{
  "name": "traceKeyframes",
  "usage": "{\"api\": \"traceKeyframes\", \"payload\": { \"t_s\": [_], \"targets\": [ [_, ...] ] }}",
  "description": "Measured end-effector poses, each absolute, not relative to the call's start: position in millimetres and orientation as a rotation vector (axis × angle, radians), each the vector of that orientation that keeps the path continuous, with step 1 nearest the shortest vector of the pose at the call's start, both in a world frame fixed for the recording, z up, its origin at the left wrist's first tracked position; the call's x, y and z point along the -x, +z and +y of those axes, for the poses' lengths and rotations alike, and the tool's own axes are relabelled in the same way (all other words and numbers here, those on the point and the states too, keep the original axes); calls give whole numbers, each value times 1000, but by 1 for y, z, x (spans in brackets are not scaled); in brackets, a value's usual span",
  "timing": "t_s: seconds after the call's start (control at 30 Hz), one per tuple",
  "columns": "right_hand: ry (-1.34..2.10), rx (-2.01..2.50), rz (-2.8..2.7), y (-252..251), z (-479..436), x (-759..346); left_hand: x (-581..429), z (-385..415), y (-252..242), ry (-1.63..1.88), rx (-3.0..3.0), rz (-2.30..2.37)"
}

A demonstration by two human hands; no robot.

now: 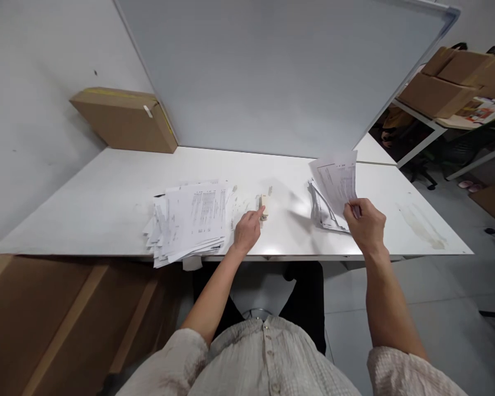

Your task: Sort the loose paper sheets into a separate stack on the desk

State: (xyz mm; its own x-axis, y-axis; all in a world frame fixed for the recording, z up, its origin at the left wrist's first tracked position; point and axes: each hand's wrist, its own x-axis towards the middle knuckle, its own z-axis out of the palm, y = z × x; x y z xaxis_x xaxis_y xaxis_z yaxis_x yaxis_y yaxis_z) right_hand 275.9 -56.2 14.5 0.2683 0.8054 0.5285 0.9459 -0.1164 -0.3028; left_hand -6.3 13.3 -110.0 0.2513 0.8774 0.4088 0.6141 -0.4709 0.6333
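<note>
My right hand pinches the lower right edge of a printed paper sheet, which is raised and slightly curled. Beneath that sheet lies a small stack of papers on the white table. With its index finger stretched out, my left hand touches the side of a small beige block-like object lying on the tabletop. The object's exact kind is too small to make out. To the left of that hand is a larger, uneven pile of printed papers, some of them jutting past the table's front edge.
A whiteboard-like panel stands along the back of the white table. A flat cardboard box leans at the back left. More cardboard is at lower left. Boxes sit on another table at far right.
</note>
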Motion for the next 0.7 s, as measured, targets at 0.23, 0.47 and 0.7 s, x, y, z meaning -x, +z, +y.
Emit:
{"api": "traceKeyframes", "payload": {
  "t_s": [0.23, 0.47, 0.7],
  "targets": [
    [328, 1529, -1426, 13, -106, -234, -9, -13, -77, 1072, -1241, 835],
    [750, 1419, -1362, -34, -95, -222, -9, -20, -47, 1322, -962, 722],
    [876, 1146, -1118, -57, -63, -187, 3, -30, -19, 1416, -1382, 844]
  ]
}}
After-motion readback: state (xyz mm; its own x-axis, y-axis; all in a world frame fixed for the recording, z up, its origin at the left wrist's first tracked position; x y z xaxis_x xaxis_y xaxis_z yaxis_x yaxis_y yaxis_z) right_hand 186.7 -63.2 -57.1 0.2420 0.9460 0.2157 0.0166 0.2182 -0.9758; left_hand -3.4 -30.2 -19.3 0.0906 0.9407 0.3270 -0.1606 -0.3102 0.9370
